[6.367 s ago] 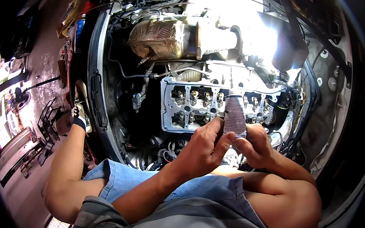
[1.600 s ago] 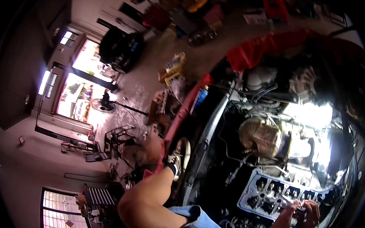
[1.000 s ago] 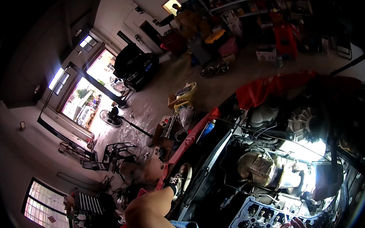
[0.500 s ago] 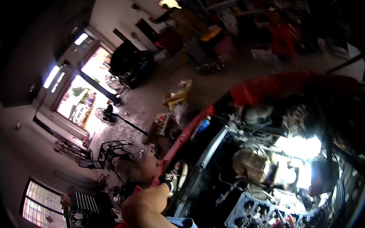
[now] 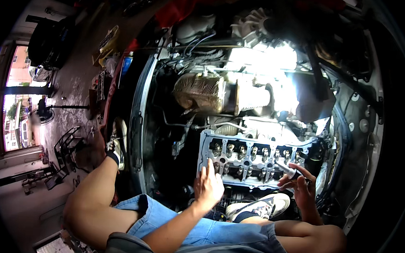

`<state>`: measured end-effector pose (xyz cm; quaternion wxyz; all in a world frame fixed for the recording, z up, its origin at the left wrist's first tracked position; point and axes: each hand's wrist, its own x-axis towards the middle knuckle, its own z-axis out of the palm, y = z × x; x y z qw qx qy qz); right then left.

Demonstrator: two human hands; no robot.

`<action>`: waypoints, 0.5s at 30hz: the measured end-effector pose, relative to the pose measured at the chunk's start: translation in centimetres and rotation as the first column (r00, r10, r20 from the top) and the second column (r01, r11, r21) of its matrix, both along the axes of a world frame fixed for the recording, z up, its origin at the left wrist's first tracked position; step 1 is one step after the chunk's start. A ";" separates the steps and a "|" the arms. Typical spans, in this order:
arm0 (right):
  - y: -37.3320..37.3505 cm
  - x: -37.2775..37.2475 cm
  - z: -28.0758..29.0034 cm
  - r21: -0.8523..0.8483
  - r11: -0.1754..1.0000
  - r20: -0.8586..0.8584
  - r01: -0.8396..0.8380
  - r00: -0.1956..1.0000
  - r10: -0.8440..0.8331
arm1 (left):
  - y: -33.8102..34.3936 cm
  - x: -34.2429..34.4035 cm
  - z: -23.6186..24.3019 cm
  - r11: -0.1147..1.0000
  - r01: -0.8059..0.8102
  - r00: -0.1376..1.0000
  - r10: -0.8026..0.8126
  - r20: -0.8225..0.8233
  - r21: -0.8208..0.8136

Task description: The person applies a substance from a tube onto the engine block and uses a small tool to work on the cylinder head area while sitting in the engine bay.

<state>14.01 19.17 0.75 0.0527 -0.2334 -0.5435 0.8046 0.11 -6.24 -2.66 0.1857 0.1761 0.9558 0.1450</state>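
A silver cylinder head point(image 5: 204, 147) lies in the engine bay in front of me, its open top showing rows of valve parts. My left hand point(image 5: 209, 187) is at its left end. The index finger stretches out onto or just over the rim; I cannot tell whether it touches. Nothing shows in that hand. Near the head's right end, my right hand point(image 5: 304, 188) is closed round a dark tube with a pale cone-shaped nozzle point(image 5: 285, 169). The nozzle points left, over the head's right part. The tube's body is mostly hidden by my fingers.
Behind the head sit a brown heat shield point(image 5: 200, 91) and brightly lit engine parts. A metal rail point(image 5: 140, 122) runs along the left. My shoes point(image 5: 262, 206) rest inside the bay. A blue can point(image 5: 127, 64) and a standing fan point(image 5: 43, 111) are farther left.
My view has swung right, from the workshop floor to the engine bay. My left hand has come into sight at the head's left end. The tube stays in my right hand.
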 end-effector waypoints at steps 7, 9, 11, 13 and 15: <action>-1.3 -0.8 0.4 -0.087 0.996 0.043 -0.034 0.998 0.037 | -1.4 -1.3 0.0 0.977 0.145 0.977 -0.117 0.178 -0.154; -1.5 -1.0 0.5 -0.109 0.993 0.037 -0.049 0.998 0.053 | -1.2 -1.2 -0.7 0.971 0.166 0.976 -0.136 0.168 -0.175; -1.3 -1.2 0.6 -0.095 0.992 0.045 -0.080 0.995 0.084 | -0.8 -1.3 -1.3 0.959 0.187 0.965 -0.139 0.222 -0.212; -1.2 -1.3 0.9 -0.074 0.993 0.051 -0.090 0.994 0.094 | -0.5 -1.6 -1.0 0.939 0.240 0.956 -0.184 0.230 -0.245; -1.0 -1.3 0.9 -0.028 0.993 0.040 -0.115 0.992 0.116 | -0.3 -1.5 -1.7 0.942 0.222 0.968 -0.183 0.172 -0.252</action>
